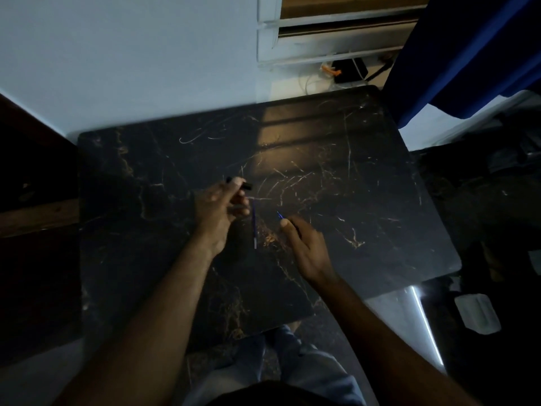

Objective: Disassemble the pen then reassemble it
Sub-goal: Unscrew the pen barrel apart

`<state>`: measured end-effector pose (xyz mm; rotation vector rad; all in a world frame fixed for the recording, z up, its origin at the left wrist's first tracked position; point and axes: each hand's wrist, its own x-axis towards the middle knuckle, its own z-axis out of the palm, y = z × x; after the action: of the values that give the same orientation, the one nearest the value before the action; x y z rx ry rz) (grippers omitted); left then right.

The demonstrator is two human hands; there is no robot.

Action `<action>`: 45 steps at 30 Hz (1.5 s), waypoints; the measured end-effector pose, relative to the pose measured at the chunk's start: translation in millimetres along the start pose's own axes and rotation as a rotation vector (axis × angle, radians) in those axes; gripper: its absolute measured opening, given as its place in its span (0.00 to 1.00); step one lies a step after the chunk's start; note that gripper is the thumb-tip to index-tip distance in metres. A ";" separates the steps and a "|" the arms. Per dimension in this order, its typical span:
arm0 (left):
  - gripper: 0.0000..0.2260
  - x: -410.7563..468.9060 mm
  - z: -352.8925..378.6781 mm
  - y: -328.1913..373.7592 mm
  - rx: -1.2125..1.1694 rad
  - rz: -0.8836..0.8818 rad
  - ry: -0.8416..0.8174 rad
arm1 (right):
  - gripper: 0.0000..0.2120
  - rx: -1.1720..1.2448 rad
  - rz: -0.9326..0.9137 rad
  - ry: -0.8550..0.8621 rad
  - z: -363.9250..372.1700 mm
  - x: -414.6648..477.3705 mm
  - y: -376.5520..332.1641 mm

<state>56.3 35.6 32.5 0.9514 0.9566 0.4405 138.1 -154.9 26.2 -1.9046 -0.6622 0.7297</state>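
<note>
The pen is in pieces over a dark marble table (pixel 146 200). My left hand (pixel 218 212) is closed around a short black pen piece (pixel 247 186), whose ends stick out past my fingers. A thin blue refill (pixel 254 227) lies lengthwise on the table between my hands, touching neither. My right hand (pixel 304 244) pinches a small blue-tipped pen part (pixel 279 214) between thumb and fingers; most of that part is hidden in the hand. The light is dim and the small parts are hard to make out.
The table stands against a pale wall (pixel 131 54). A blue curtain (pixel 468 54) hangs at the back right, with cables and a dark box (pixel 349 70) behind the table's far edge. Dark wooden furniture (pixel 32 186) borders the left side.
</note>
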 end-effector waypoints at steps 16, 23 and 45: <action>0.06 73.7 16.2 -43.6 1.390 0.623 -0.272 | 0.22 0.496 0.154 0.045 -8.6 -4.0 -11.9; 0.08 44.6 28.9 -20.8 0.968 0.466 -0.273 | 0.14 0.644 0.241 -0.077 -19.4 -6.4 -26.2; 0.07 -63.8 50.1 9.8 0.262 0.308 -0.311 | 0.17 0.418 0.104 -0.204 -41.1 -6.3 -47.3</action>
<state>65.3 -27.5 83.6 1.3709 0.5939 0.4144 157.1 -164.6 85.4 -1.5002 -0.4892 1.0502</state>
